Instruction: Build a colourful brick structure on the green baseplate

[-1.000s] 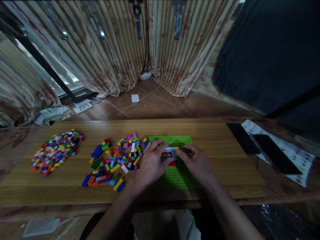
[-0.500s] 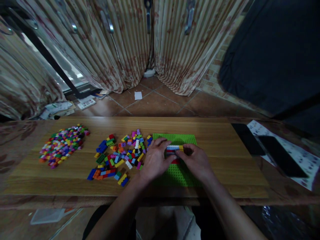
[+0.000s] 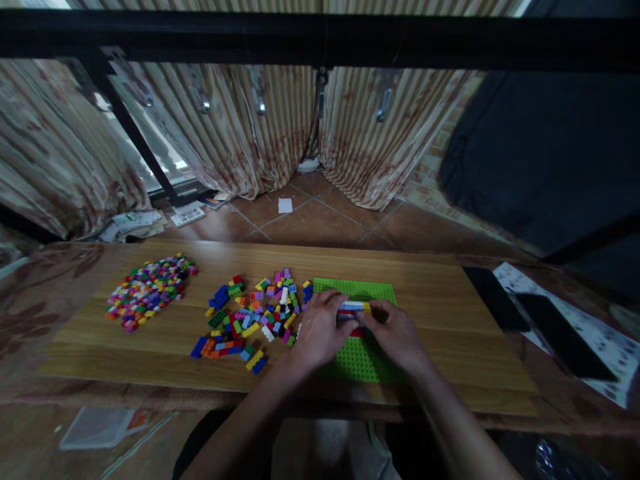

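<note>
A green baseplate point(image 3: 357, 367) lies on the wooden board in front of me. Over its middle stands a small brick structure point(image 3: 354, 306) with white, light blue, yellow and red parts. My left hand point(image 3: 323, 328) grips the structure's left end, thumb in front and fingers behind. At the right end, my right hand point(image 3: 393, 328) is closed round the yellow part, its thumb and fingertips pressed to the front. Fingers cover much of the structure, so its lower bricks are partly hidden.
Loose mixed bricks point(image 3: 250, 325) are scattered left of the baseplate. Farther left sits a pile of small colourful pieces point(image 3: 150, 290). Two dark flat devices, one a black tablet-like slab point(image 3: 565, 337), lie with a printed sheet point(image 3: 617, 347) at the right.
The camera view has tilted up and shifted a little, so a dark bar shows at the top. Both hands stay on the brick structure, with hardly any change in grip.
</note>
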Available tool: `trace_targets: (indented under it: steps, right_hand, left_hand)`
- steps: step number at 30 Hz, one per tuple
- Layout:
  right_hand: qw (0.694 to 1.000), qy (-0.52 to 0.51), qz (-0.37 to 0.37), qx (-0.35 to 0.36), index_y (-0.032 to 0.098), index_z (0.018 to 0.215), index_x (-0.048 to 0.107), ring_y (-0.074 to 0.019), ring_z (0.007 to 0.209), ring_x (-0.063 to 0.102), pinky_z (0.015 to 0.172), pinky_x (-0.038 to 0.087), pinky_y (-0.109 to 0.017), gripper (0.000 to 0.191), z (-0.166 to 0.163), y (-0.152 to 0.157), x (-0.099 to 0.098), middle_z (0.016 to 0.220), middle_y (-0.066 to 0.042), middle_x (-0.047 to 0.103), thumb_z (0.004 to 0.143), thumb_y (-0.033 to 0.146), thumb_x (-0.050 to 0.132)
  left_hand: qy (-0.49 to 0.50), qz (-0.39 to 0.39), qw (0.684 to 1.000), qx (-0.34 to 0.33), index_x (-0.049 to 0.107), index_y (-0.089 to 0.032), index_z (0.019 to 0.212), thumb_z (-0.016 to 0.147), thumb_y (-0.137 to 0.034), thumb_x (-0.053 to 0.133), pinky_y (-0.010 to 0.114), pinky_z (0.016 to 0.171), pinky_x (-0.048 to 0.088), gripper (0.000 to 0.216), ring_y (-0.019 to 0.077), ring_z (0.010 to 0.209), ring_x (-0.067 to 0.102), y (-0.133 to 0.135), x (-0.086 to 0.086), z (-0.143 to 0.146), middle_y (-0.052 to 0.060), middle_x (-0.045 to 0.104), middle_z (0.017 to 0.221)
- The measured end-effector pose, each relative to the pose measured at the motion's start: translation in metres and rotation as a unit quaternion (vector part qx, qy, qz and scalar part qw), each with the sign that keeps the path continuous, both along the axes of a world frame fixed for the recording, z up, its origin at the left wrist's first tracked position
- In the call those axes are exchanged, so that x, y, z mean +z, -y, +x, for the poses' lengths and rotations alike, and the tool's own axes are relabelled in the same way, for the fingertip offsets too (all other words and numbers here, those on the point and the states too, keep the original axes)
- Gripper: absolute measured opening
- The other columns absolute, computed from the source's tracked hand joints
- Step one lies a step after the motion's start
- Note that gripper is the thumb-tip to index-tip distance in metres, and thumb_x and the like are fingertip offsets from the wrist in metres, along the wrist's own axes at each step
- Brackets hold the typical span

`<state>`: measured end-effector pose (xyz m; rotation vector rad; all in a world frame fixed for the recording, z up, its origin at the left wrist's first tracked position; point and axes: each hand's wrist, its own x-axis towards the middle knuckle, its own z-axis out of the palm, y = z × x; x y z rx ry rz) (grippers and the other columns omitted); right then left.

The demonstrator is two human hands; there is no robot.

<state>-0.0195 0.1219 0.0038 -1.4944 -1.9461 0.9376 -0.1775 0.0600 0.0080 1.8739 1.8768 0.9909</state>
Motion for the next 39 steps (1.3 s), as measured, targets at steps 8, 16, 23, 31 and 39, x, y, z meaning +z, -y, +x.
trace_targets:
  steps: [8, 16, 23, 31, 39]
  right_hand:
    - [0.982, -0.12, -0.043, -0.142, 0.014, 0.081, 0.068, -0.0157, 0.053, 0.056, 0.047, 0.041, -0.027, 0.043, 0.011, -0.014, 0.018, 0.072, -0.007, 0.069, 0.077, 0.055, 0.057]
    - [0.982, -0.125, 0.136, -0.029, 0.021, 0.094, 0.069, -0.02, 0.082, 0.065, 0.075, 0.05, -0.032, 0.025, -0.016, 0.029, 0.028, 0.09, -0.006, 0.071, 0.088, 0.04, 0.054]
    - [0.952, -0.098, 0.155, 0.245, 0.024, 0.103, 0.068, -0.0175, 0.09, 0.066, 0.079, 0.053, -0.029, 0.025, -0.061, 0.074, 0.003, 0.096, -0.005, 0.07, 0.093, 0.02, 0.045]
    - [0.94, -0.03, 0.231, 0.249, 0.02, 0.116, 0.063, -0.0194, 0.106, 0.062, 0.091, 0.051, -0.032, 0.03, -0.087, 0.061, -0.019, 0.114, -0.009, 0.062, 0.093, 0.018, 0.043]
    - [0.924, 0.051, 0.254, 0.28, 0.024, 0.104, 0.066, -0.0181, 0.094, 0.065, 0.073, 0.054, -0.026, 0.024, -0.098, 0.049, -0.025, 0.116, -0.008, 0.058, 0.092, 0.023, 0.045]
  left_hand:
    - [0.036, 0.049, 0.995, 0.083, 0.064, -0.017, 0.111, 0.087, -0.021, 0.056, 0.041, 0.096, 0.048, 0.026, 0.0226, 0.107, 0.06, 0.002, 0.012, -0.037, 0.009, 0.067, 0.11]
    - [0.177, 0.126, 0.942, 0.257, 0.068, -0.015, 0.102, 0.086, -0.028, 0.055, 0.032, 0.083, 0.052, 0.024, 0.0197, 0.091, 0.067, 0.011, 0.024, -0.09, 0.009, 0.072, 0.098]
    - [0.357, 0.17, 0.864, 0.311, 0.067, -0.009, 0.101, 0.082, -0.029, 0.056, 0.022, 0.062, 0.047, 0.03, 0.0115, 0.06, 0.06, 0.022, 0.039, -0.118, 0.001, 0.065, 0.064]
    - [0.471, 0.179, 0.809, 0.303, 0.068, -0.011, 0.093, 0.074, -0.026, 0.061, 0.021, 0.063, 0.046, 0.024, 0.01, 0.061, 0.058, 0.024, 0.043, -0.123, -0.001, 0.063, 0.065]
    - [0.536, 0.178, 0.781, 0.268, 0.068, -0.013, 0.085, 0.071, -0.025, 0.064, 0.02, 0.06, 0.044, 0.018, 0.0081, 0.058, 0.055, 0.024, 0.043, -0.119, -0.002, 0.062, 0.063]
